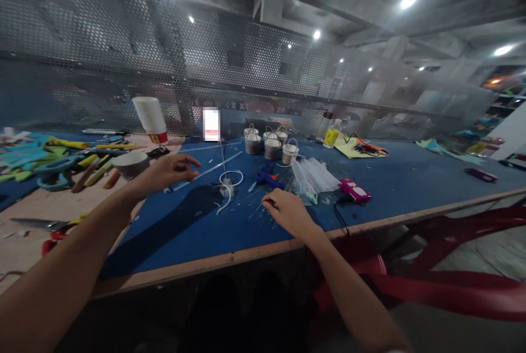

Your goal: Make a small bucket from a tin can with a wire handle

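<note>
My left hand (166,172) hovers over the blue table top beside a grey-and-white cup (130,164), its fingers apart and nothing in them. My right hand (287,210) is low over the table, fingers bent together, close to some thin clear strands; whether it pinches one is too small to tell. Just beyond it lies a blue glue gun (268,177). White cord (231,178) curls between the hands, and a clear glue stick (217,165) lies behind it. Small handled cups (272,147) stand at the back. A white plastic bag (314,176) is to the right.
Scissors (53,225), blue-handled scissors (55,172) and markers crowd the left. Stacked paper cups (148,117) and a lit phone (211,124) stand by the mesh. A magenta box (355,190), yellow bottle (332,134) and yellow paper (351,147) lie right; a red chair (444,290) is below.
</note>
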The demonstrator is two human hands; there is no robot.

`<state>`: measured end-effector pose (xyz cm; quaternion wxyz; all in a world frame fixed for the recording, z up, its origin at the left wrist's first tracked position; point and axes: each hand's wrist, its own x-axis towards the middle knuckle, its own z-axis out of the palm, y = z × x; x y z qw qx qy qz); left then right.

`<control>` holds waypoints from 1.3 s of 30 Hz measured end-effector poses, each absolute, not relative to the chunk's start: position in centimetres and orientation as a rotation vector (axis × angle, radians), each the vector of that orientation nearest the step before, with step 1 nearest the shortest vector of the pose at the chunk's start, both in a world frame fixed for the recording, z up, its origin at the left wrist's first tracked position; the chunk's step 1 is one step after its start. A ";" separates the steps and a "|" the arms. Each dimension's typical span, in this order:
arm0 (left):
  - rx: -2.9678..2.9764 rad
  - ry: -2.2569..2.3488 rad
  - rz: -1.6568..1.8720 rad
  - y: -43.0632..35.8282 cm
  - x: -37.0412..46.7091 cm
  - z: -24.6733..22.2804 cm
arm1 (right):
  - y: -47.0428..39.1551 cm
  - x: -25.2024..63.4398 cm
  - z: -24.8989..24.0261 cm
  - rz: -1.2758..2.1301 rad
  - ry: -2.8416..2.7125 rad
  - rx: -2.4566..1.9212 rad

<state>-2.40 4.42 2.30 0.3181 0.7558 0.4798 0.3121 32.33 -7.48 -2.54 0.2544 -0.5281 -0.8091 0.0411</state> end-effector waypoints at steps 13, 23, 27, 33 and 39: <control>1.457 0.919 1.064 3.0 -0.7 2.1 | -4.3 25.0 -1.0 0.829 -1.694 -1.043; 1.492 0.889 0.860 2.0 1.5 1.1 | -3.1 22.7 -0.6 0.940 -1.329 -0.847; 1.463 0.887 0.867 2.3 1.4 1.0 | -3.1 23.4 -0.1 0.946 -1.197 -0.844; 1.475 0.835 0.809 2.4 1.3 0.6 | -3.0 23.5 0.2 0.995 -1.216 -0.876; 1.590 0.782 0.715 1.9 1.7 0.4 | -2.6 22.5 0.1 0.955 -1.335 -0.863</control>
